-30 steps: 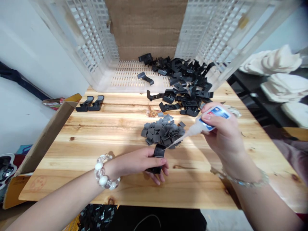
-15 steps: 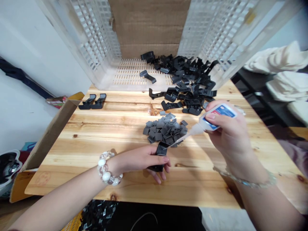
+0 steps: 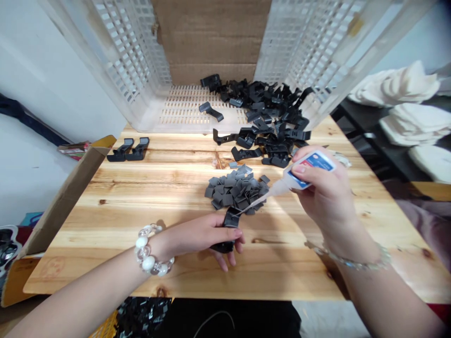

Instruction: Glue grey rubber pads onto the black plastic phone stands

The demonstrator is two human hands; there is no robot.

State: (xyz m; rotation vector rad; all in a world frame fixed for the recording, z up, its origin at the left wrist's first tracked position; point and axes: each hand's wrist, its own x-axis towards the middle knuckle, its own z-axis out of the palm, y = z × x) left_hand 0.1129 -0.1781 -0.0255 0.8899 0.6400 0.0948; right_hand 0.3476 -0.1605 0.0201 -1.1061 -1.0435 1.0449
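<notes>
My left hand is closed around a black plastic clip-like part, low over the table's front half. In my right hand is a small white glue bottle with a blue and red label, tilted down to the left. Its long thin nozzle reaches the upper end of the black part; whether the tip touches it I cannot tell. Just beyond my left hand lies a pile of small grey square pads. Two black parts with grey pads on their ends stand side by side at the left.
A white plastic basket lies on its side at the back, lined with cardboard. Many black parts spill from it onto the wooden table. A cardboard box stands left; white cloth stacks sit at right.
The whole view has shifted slightly, so everything appears a little further left. Both hands keep their hold, and the nozzle stays at the black part's upper end.
</notes>
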